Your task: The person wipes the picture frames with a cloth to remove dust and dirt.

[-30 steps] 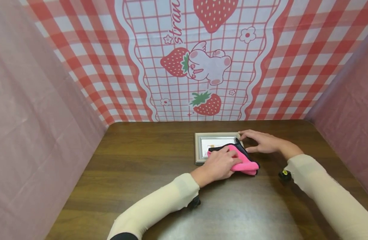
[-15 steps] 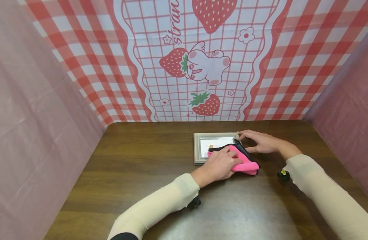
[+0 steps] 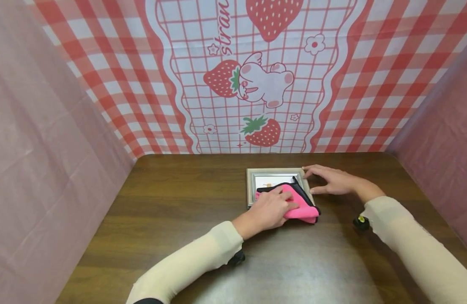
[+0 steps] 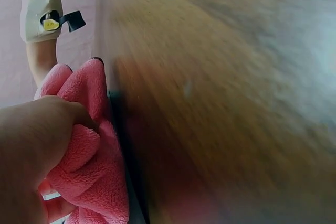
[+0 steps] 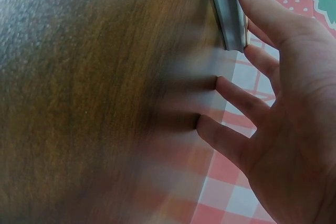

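Note:
A picture frame (image 3: 250,185) with a pale wooden border and silver inner edge lies flat near the table's far side. Across its lower right part is a pink cloth (image 3: 302,210) with black trim, bunched in my left hand (image 3: 269,209). In the left wrist view, the left fingers curl into the fluffy cloth (image 4: 100,182). My right hand (image 3: 334,180) touches the frame's right side, one fingertip by the far corner and the thumb lower down. In the right wrist view, the other right fingers (image 5: 223,135) spread down to the tabletop. The cloth hides much of the picture.
The brown wooden table (image 3: 172,236) reaches back to a red-and-white checked strawberry curtain (image 3: 263,84). Pinkish drapes hang at the left (image 3: 47,147) and right. Both forearms wear cream sleeves, with small black devices (image 3: 361,222) beneath the wrists.
My left hand has slid the cloth a little left across the picture frame, uncovering more of its right edge. The right hand stays at the frame's right side.

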`<state>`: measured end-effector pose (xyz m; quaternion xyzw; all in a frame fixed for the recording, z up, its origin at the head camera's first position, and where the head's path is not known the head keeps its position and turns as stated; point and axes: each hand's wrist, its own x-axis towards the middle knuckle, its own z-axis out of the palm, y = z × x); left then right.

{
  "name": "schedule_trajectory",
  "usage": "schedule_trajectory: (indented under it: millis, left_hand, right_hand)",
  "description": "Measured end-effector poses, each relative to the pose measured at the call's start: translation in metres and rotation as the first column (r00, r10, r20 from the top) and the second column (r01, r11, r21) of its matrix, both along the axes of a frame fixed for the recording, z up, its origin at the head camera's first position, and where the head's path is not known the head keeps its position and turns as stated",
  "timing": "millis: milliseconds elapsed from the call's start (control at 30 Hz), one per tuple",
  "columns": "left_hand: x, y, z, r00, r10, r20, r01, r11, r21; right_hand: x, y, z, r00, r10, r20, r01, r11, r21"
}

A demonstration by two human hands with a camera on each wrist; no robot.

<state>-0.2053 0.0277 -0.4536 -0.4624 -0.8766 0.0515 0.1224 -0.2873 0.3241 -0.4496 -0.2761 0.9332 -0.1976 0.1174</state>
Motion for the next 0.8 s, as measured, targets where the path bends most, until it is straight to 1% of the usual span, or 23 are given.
schedule_trajectory:
  millis: [133,333,600,800]
  left_hand:
    - [0.001,-0.008,0.002,1.000,0.012,0.000,-0.012,1.000,0.000]
    - [0.001,-0.020,0.001,0.998,0.050,0.030,-0.049,0.999,-0.012]
    - [0.000,-0.043,0.000,0.999,0.021,0.027,-0.021,0.999,0.034]
    - [0.002,-0.063,-0.002,0.999,0.033,0.007,-0.034,0.997,0.063]
  right_hand:
    - [0.001,-0.001,0.000,1.000,-0.003,-0.003,0.003,1.000,0.006]
    - [-0.001,-0.001,-0.001,1.000,-0.002,-0.012,0.002,1.000,0.018]
    - [-0.002,-0.001,-0.001,1.000,-0.015,0.004,0.014,1.000,0.025]
    - [-0.001,-0.002,0.000,1.000,-0.015,0.005,0.015,1.000,0.027]
